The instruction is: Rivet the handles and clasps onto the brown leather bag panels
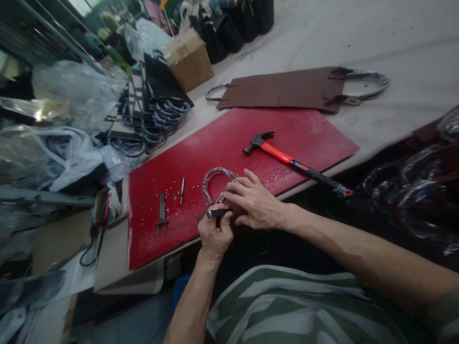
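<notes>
My left hand (215, 234) is closed around a short black rod-like tool (219, 213) with a silvery end; its exact kind does not show. Under my hands lies a dark brown leather piece (235, 209), mostly covered by them. A curved bag handle (211, 179) wrapped in clear plastic rises from it, and a small metal fitting (220, 198) sits near the handle's base. My right hand (256, 203) rests on the leather with its fingers stretched out, just right of the handle. The work lies at the near edge of a red board (201, 153).
A claw hammer (276, 152) lies on the board, its grip past the near edge. Left are a metal punch (182, 190) and a pronged tool (162, 212). Beyond lies a brown bag panel (279, 89) with handles. A cardboard box (190, 57) and black handled pieces (158, 95) stand farther back.
</notes>
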A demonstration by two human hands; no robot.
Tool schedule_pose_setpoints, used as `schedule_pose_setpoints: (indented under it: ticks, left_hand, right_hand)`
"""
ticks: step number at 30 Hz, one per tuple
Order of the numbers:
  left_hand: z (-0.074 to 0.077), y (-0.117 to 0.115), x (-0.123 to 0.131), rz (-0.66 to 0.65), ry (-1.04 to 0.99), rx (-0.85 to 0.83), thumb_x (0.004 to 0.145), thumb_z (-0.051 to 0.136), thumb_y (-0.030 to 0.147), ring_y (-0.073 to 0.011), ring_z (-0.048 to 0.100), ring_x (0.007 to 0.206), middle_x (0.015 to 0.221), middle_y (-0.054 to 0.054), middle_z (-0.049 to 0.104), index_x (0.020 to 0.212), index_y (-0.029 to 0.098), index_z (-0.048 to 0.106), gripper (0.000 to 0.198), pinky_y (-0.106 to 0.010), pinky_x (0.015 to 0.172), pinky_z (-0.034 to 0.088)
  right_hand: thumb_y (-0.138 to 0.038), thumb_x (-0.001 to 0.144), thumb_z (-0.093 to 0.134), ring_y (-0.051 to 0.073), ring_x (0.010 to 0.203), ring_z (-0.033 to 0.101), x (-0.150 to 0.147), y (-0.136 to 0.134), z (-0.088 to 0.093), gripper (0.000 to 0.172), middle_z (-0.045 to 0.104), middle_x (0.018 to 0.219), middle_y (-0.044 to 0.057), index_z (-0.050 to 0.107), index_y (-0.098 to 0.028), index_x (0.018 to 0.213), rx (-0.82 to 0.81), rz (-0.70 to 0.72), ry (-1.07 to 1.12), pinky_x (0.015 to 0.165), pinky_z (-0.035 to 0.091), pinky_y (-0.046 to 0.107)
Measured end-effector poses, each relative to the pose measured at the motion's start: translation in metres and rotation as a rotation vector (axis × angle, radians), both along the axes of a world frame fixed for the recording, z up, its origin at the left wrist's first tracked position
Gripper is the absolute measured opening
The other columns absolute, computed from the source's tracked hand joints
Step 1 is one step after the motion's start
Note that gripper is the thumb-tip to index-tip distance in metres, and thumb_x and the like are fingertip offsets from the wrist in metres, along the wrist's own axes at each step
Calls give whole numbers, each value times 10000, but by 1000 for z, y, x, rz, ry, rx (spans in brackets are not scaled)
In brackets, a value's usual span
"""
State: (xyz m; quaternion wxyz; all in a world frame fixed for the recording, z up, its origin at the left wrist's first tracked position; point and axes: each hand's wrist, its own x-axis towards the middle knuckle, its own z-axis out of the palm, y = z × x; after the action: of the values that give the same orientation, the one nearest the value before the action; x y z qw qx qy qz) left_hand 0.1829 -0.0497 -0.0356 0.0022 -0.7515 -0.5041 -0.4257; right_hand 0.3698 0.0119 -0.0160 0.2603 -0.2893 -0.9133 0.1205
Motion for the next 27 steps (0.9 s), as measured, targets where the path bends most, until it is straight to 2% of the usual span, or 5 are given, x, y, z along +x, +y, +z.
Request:
schedule_pose_setpoints:
  ticks: [4,7,12,19,27]
  left_hand:
    - [-1,0,-2,-7,-23,-2,935,579,193,-177,708,843,892,-68,716,1002,156,614,84,-286,800,571]
    - [-3,-1,-4,-13,-40,-28,936,579,204,-176,710,843,899,-66,719,1000,161,617,85,-284,798,571]
    - [-3,0,-6,-28,-69,-37,923,597,200,-175,714,856,899,-58,725,1003,168,612,88,-287,828,572]
    - [2,2,-5,-4,-90,-51,928,582,236,-180,717,817,874,-65,726,970,164,640,102,-281,793,578]
    - [8,21,-11,31,-144,-185,918,583,275,-173,707,769,844,-53,724,920,174,668,132,-268,747,565]
  right_hand:
    - [-308,857,649,283,1145,530,21,-40,-14,356,600,1201,134,601,-168,1180,-8,-343,400,1061,383,516]
    - [-286,872,616,263,1096,567,37,-75,-41,261,599,1127,124,606,-186,1114,-203,-656,562,973,473,458]
    - [-444,733,716,295,1139,590,47,-94,-85,610,612,1209,135,550,-167,1250,-833,-828,505,987,479,474]
    - [-520,680,750,270,839,668,49,-72,-85,388,713,822,45,718,-144,774,-1276,-481,675,814,542,374]
    - [-562,713,725,301,927,672,36,-67,-75,519,739,949,61,746,-135,1008,-1245,-573,784,859,538,402]
